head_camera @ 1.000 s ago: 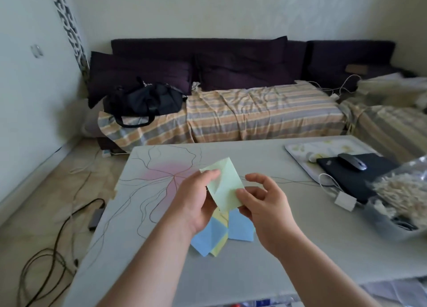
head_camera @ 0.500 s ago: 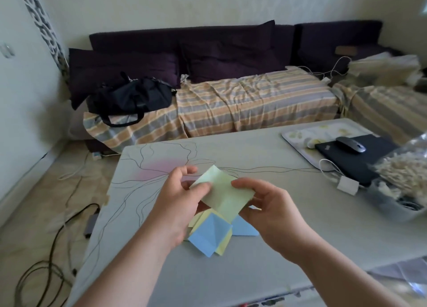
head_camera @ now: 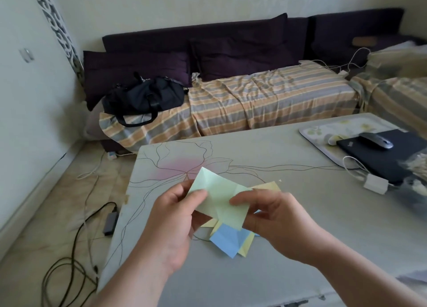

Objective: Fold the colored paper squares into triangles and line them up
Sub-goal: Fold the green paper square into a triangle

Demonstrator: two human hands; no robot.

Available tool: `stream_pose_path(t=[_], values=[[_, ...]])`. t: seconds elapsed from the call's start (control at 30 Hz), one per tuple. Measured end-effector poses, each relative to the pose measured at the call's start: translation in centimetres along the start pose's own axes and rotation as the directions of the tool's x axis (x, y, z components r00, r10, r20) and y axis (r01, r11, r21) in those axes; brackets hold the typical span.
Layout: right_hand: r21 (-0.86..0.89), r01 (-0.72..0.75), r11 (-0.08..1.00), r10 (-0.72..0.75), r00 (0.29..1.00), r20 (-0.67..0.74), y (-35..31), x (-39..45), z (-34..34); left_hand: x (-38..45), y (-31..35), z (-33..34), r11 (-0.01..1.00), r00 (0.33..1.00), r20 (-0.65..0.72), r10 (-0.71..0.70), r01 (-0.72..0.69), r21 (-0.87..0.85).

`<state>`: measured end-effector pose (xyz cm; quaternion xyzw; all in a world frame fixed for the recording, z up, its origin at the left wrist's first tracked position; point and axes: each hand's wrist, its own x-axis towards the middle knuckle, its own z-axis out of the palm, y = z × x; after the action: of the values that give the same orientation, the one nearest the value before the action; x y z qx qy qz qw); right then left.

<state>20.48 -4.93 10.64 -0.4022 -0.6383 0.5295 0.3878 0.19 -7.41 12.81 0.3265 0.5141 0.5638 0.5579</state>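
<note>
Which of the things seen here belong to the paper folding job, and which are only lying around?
For the job:
green paper, pinched by left hand and right hand
blue paper on the table
yellow papers on the table

Lying about:
mouse
laptop
white charger
black bag

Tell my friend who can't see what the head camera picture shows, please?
Two hands, the left hand and the right hand, hold a creased pale green paper above a grey table. Under it lie blue paper and yellow paper. Behind the table stands a striped sofa with a black bag on it.
</note>
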Motion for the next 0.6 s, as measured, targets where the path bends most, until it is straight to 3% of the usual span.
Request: stream_pose_path(t=[0.17, 0.4, 0.6], values=[[0.075, 0.044, 0.996, -0.04, 0.998, -0.044, 0.4, 0.0, 0.5, -0.6, -0.7, 0.7, 0.999, 0.997, 0.052, -0.05, 0.05, -0.011], [0.087, 0.054, 0.995, -0.056, 0.998, 0.029, 0.6, -0.3, -1.1, -1.1, -1.9, 1.1, 0.99, 0.998, 0.061, 0.003, -0.012, 0.137], [0.117, -0.002, 0.993, -0.002, 0.999, 0.032, 0.2, -0.2, -1.6, -1.4, -2.0, 1.7, 0.932, 0.976, 0.219, 0.021, -0.098, 0.348]])
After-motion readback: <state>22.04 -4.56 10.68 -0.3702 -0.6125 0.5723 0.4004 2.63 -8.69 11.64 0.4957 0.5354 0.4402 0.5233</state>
